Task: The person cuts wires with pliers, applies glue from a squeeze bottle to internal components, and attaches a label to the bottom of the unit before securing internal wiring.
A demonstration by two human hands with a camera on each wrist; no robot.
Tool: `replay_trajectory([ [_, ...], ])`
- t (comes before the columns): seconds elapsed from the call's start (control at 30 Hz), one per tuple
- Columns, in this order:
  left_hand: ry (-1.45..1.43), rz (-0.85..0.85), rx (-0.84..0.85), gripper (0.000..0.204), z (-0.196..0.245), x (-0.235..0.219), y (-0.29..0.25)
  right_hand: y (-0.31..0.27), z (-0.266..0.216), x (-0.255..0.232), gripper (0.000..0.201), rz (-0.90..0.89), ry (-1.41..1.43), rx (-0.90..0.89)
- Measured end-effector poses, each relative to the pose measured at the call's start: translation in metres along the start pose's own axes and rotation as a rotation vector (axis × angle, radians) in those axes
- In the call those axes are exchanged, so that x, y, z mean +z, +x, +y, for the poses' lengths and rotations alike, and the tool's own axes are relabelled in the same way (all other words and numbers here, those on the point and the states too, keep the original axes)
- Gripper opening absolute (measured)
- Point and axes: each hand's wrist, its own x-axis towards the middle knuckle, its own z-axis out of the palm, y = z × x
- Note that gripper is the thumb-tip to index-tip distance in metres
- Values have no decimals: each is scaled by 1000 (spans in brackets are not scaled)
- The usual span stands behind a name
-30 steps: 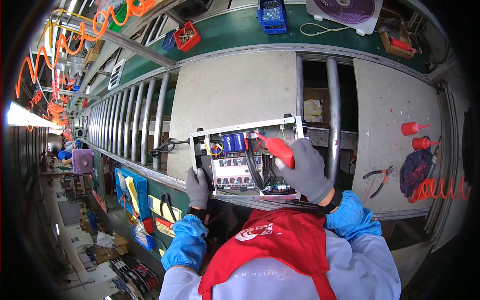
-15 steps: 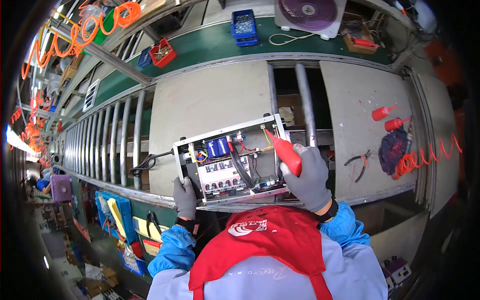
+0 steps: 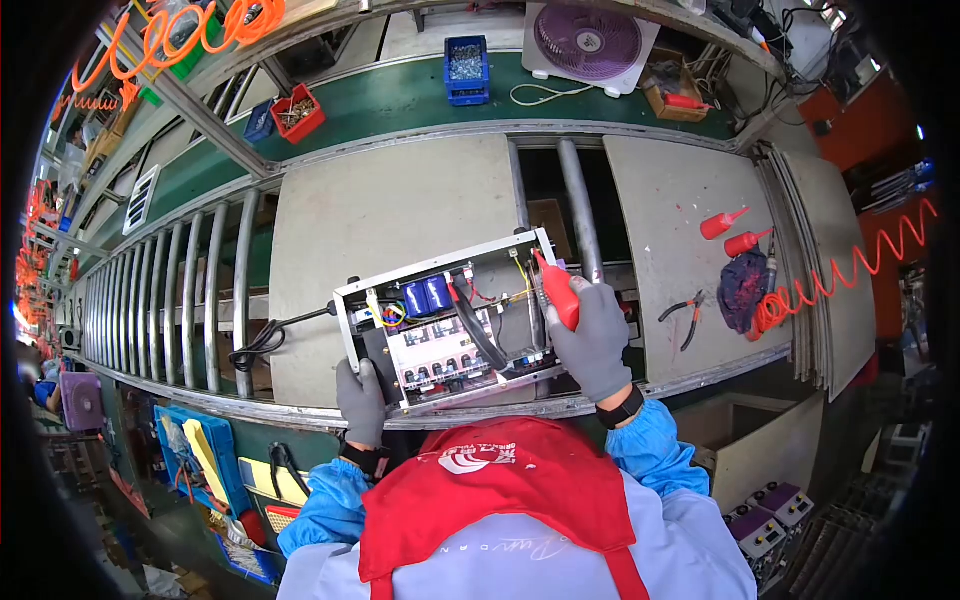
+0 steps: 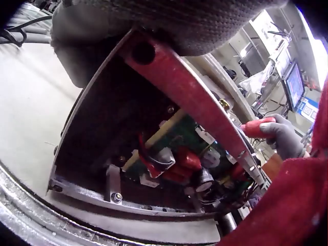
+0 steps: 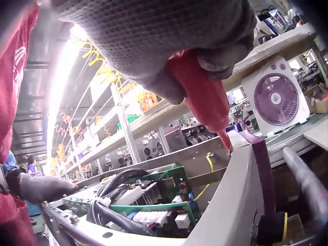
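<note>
An open metal case full of electronics lies on the bench in front of me, slightly turned. Inside are blue capacitors, circuit boards and a thick black cable. My gloved left hand grips the case's near left corner, thumb on top; in the left wrist view the glove covers that corner. In my gloved right hand is a red squeeze bottle, nozzle down. The nozzle tip is right at the inner side of the case's right wall, near the far corner.
Two more red bottles, pliers and a dark rag lie on the right board. Rollers run off to the left. Across the bench stand a purple fan, a blue bin and a red bin.
The right hand has moved the bottle's nozzle from the case's far wall rightwards to its far right corner. The left hand keeps its grip on the case. The head view has shifted.
</note>
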Motion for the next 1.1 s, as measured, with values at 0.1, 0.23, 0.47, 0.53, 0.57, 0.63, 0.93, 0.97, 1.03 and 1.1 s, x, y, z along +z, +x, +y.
replay_trajectory([
  [0.1,28,16,17,37,-6,1,1,0,0,5,41,18,-25,-30],
  [0.23,10,36,41,36,-10,4,1,2,-4,2,42,10,-38,-15],
  [0.47,-6,-8,-26,38,-7,2,3,-23,-20,-41,42,-41,160,164],
  [0.53,19,8,-22,38,-1,1,2,-30,-21,-42,41,-98,177,161],
  [0.57,18,10,-21,38,-1,1,2,-36,-18,-37,40,-103,196,179],
  [0.63,26,6,-14,37,-1,1,2,-40,-15,-30,39,-103,205,207],
  [0.93,57,1,-10,36,-6,2,2,-49,0,-11,41,-98,236,214],
  [0.97,61,4,-4,36,-5,1,2,-49,0,-10,42,-97,234,210],
  [1.03,73,5,-2,37,-3,1,3,-49,1,-9,42,-110,242,214],
  [1.1,87,1,-13,37,-2,0,2,-50,1,-7,41,-114,250,213],
])
